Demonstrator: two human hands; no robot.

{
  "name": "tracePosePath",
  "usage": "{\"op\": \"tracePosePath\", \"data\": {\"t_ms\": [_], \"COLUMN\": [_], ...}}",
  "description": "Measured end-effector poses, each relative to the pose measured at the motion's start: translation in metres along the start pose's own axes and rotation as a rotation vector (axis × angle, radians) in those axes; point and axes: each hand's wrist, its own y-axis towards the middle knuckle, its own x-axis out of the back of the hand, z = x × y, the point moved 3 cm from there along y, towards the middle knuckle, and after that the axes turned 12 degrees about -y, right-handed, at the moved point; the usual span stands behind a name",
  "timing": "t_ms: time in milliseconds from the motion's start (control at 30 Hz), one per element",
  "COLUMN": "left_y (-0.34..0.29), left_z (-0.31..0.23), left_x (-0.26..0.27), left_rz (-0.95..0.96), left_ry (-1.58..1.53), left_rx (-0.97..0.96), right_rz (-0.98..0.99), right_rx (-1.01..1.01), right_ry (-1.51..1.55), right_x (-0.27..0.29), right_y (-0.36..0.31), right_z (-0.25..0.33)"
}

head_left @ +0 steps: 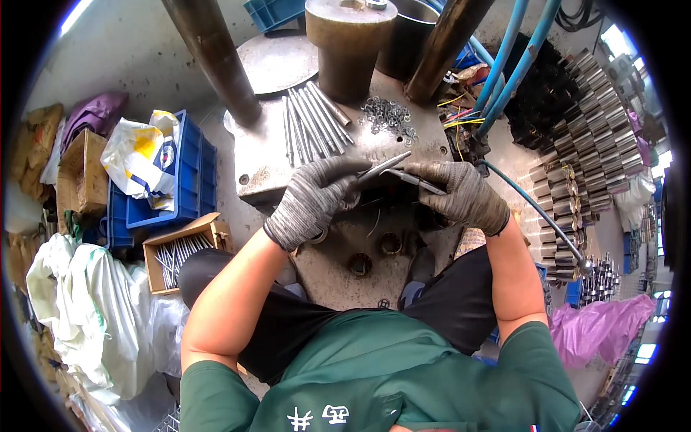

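Observation:
My left hand [311, 198], in a grey knit glove, is closed around a slim metal rod [386, 165], whose pointed end sticks out to the right. In my right hand [469, 196], gloved the same way, is a tool that looks like pliers [417, 181]; its tip meets or nearly meets the rod. Both hands are just over the near edge of a metal machine table [253, 155]. Beyond my left hand several similar rods [313, 124] lie side by side on that table. Beyond the tool is a loose pile of small metal clips or rings [386, 117].
Two thick steel columns [216, 57] and a heavy cylindrical block [353, 61] rise from the table. On the left are blue crates [194, 173] and a cardboard box of rods [183, 248]. Blue hoses [515, 65] and stacked metal cylinders [565, 194] are on the right.

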Motion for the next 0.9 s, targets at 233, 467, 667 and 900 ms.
{"op": "tracePosePath", "data": {"t_ms": [233, 467, 667, 900], "left_y": [0.000, 0.001, 0.001, 0.003], "left_z": [-0.002, -0.002, 0.003, 0.012], "left_x": [-0.010, -0.014, -0.014, -0.003], "left_rz": [0.058, 0.077, 0.150, 0.120], "left_ry": [-0.041, -0.099, -0.319, -0.698], "left_rx": [0.122, 0.178, 0.210, 0.292], "right_rz": [0.000, 0.007, 0.007, 0.416], "right_rx": [0.191, 0.248, 0.306, -0.135], "right_ry": [-0.093, -0.106, -0.106, 0.924], "right_x": [-0.015, -0.013, -0.008, -0.041], "right_y": [-0.002, -0.001, -0.002, -0.007], "right_z": [0.000, 0.001, 0.006, -0.009]}}
